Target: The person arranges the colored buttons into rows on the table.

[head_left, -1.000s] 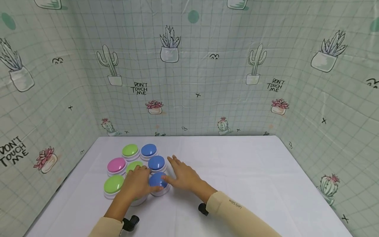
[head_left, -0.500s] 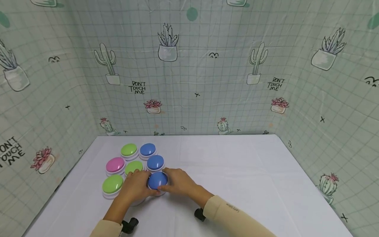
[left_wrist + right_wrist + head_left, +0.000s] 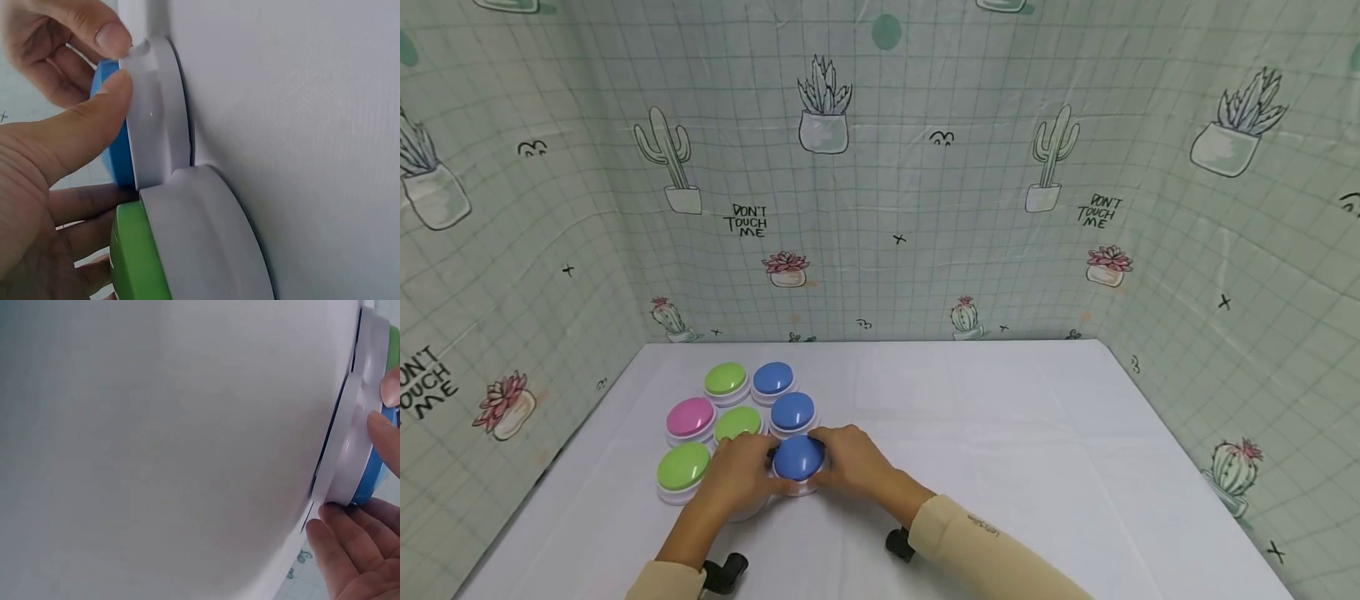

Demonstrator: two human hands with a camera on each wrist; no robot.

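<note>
The nearest blue push button (image 3: 798, 457), a domed cap on a round white base, sits between both hands. From its left side my left hand (image 3: 739, 475) grips it, thumb along the front of the base and fingers reaching between it and a green button (image 3: 140, 256). That green button is mostly hidden under the left hand in the head view. My right hand (image 3: 857, 461) curls round the right side of the same blue button. In the right wrist view its thumb presses the white base (image 3: 350, 450) and its fingertips meet the far edge.
Close behind stand another blue button (image 3: 793, 411) and a green button (image 3: 737, 423). A pink button (image 3: 690, 417) and several more blue and green ones fill the left of the white table (image 3: 985, 433). A patterned cloth (image 3: 895, 183) walls the back and sides.
My right hand has moved in from the right, its spread fingers closing round the nearest blue button. The left hand has stayed nearly in place at its left side.
</note>
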